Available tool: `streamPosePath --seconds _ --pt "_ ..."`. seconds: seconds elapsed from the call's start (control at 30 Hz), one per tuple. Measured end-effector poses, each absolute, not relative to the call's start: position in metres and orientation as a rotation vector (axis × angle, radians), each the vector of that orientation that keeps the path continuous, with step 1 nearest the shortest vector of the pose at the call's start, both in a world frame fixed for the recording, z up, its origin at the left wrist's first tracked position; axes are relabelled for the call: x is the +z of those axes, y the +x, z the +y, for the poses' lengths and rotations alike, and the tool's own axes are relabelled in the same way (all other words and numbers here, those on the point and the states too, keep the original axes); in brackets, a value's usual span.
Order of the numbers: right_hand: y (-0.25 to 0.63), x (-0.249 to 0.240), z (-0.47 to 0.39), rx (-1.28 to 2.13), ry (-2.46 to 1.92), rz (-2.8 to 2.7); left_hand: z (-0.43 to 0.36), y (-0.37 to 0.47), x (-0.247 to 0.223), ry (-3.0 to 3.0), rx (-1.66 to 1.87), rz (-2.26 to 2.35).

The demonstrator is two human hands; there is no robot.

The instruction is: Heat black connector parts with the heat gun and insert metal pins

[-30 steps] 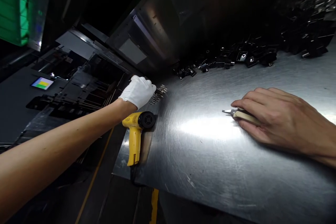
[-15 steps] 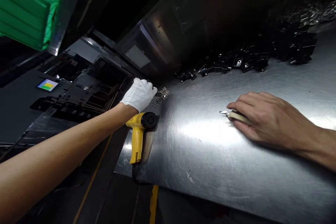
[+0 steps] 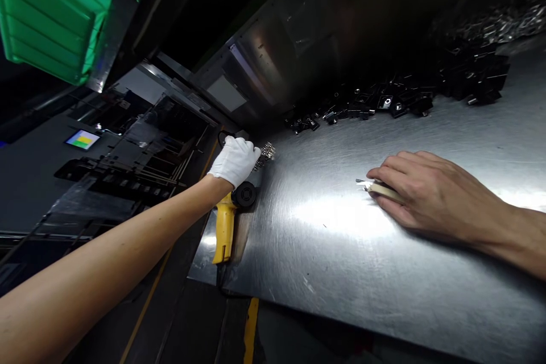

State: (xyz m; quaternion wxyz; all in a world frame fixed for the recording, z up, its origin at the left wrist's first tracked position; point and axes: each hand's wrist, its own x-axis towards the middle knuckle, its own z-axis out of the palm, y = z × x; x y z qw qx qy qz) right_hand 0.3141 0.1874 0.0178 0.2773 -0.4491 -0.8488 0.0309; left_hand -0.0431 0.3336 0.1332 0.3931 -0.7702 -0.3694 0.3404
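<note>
My left hand (image 3: 235, 161), in a white glove, is beside a small cluster of shiny metal parts (image 3: 268, 152) at the table's left end. Its fingers are curled closed, and whatever they may hold is hidden behind the glove. Just below it lies a yellow heat gun (image 3: 224, 230) with a black round end. My bare right hand (image 3: 430, 196) rests on the metal table, wrapped round a pair of small pliers (image 3: 386, 191) with cream handles. Their bright jaws point left and stand slightly apart.
Black parts with metal fittings (image 3: 388, 102) lie in a long heap along the back of the steel table (image 3: 341, 273). A pile of silvery pieces (image 3: 507, 21) sits at the far right. Overhead on the left is a green bin (image 3: 51, 17) on a shelf.
My left hand has shifted slightly right and down, covering more of the heat gun and part of the metal cluster. My right hand keeps the pliers in nearly the same place.
</note>
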Motion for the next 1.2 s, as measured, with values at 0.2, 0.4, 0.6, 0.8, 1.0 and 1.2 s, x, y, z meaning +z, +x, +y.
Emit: streamPosePath --seconds 0.2,0.4,0.6,0.8,1.0,1.2 --pt "0.3128 0.0169 0.1867 0.1 -1.224 -2.282 0.3312 -0.0398 0.1292 -1.954 0.834 -0.962" --pt "0.314 0.0155 0.1861 0.124 -1.24 -2.288 0.3329 -0.0379 0.1267 -1.975 0.788 -1.021" --pt "0.3129 0.0146 0.1862 0.131 -1.248 -2.301 0.3354 -0.0407 0.1234 -1.971 0.778 -1.016" --pt "0.3137 0.016 0.186 0.158 -1.25 -2.294 0.3375 -0.0411 0.1228 -1.984 0.787 -1.091" --pt "0.3129 0.0167 0.1855 0.168 -1.247 -2.291 0.3362 -0.0407 0.1247 -1.984 0.786 -1.207" --pt "0.3138 0.0179 0.1844 0.177 -1.238 -2.293 0.3398 -0.0433 0.129 -1.962 0.832 -1.408"
